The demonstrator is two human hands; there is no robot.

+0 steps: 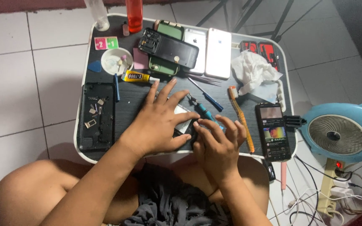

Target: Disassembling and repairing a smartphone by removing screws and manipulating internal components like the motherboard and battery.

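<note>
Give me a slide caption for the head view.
Both hands, left and right, press on a small dark device on a black lap table.

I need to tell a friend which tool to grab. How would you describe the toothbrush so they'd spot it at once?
Start at the small dark table. Just right of the right hand and left of the lit phone, the toothbrush lies flat, running diagonally. It is the only long orange-handled tool with bristles at its far end; the nearby screwdriver is thin and blue.
</note>
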